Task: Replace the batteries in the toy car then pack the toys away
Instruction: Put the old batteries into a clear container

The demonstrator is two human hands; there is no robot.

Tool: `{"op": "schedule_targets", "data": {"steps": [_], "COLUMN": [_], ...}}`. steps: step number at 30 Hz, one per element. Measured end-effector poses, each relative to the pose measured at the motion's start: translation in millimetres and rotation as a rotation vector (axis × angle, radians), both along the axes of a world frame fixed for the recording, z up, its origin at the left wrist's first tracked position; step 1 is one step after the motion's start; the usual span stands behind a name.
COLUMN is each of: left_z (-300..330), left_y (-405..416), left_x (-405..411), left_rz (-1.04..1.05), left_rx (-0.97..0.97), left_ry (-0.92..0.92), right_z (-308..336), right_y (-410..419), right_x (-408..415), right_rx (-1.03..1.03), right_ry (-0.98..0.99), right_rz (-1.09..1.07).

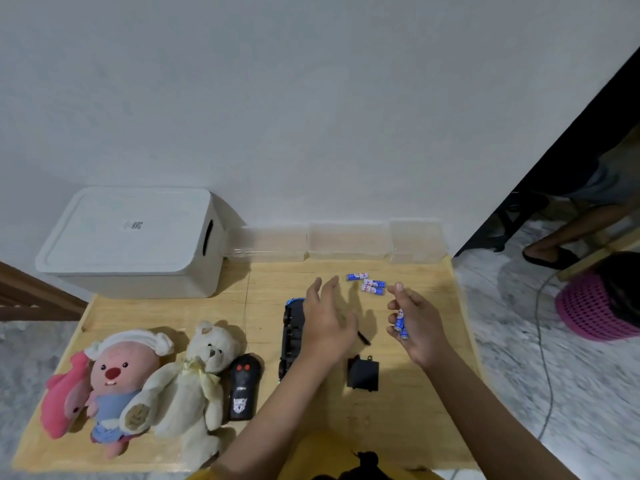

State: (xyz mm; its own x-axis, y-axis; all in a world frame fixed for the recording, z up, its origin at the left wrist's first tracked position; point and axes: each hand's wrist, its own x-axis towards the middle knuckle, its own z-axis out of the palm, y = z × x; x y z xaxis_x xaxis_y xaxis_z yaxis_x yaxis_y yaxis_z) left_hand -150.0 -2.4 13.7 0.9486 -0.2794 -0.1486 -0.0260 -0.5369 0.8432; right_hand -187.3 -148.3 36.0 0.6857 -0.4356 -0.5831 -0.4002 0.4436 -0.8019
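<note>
- One wooden table (398, 427) fills the scene before you, set against a white wall.
- At its far left corner stands a white storage box (131, 242) with its lid on; a row of clear plastic containers (346, 240) runs along the wall to its right.
- Three soft toys lie along the table's near left: a pink plush (64, 396) at the edge, a pink-faced doll (119, 372) in a white cap beside it, and a cream teddy bear (197, 379) touching the doll.
- The toy car (291, 336) lies belly-up at the centre, partly hidden beneath your left hand (327, 327), which hovers over it with fingers straight and spread.
- A black remote control (244, 389) rests between the teddy bear and the car.
- A black battery cover (363, 373) sits just right of the car.
- Your right hand (417, 327) is curled round blue batteries (401, 323), the fingers closed on them.
- Three loose batteries (370, 284) lie on the table beyond both hands.
</note>
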Motion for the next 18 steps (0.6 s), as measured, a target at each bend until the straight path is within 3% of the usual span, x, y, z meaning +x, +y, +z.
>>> {"op": "schedule_targets", "data": {"steps": [4, 9, 13, 18], "left_z": [-1.4, -6.5, -12.6, -25.3], "left_y": [-42.4, -91.8, -127.1, -160.7], "left_x": [13.8, 42.4, 66.8, 90.5], "left_rz": [-0.055, -0.146, -0.217, -0.31], "left_rx": [-0.008, 0.047, 0.144, 0.27], "left_ry": [-0.044, -0.105, -0.179, -0.222], "right_z": [-1.5, -16.3, -18.1, -39.7], "right_y": [-46.8, -108.8, -141.3, -171.3], "right_x": [9.9, 32.5, 48.5, 66.3], "right_rx": [-0.291, -0.984, -1.17, -1.257], "right_ry": [-0.019, 0.057, 0.13, -0.051], "right_rz": [0.059, 0.284, 0.394, 0.54]}}
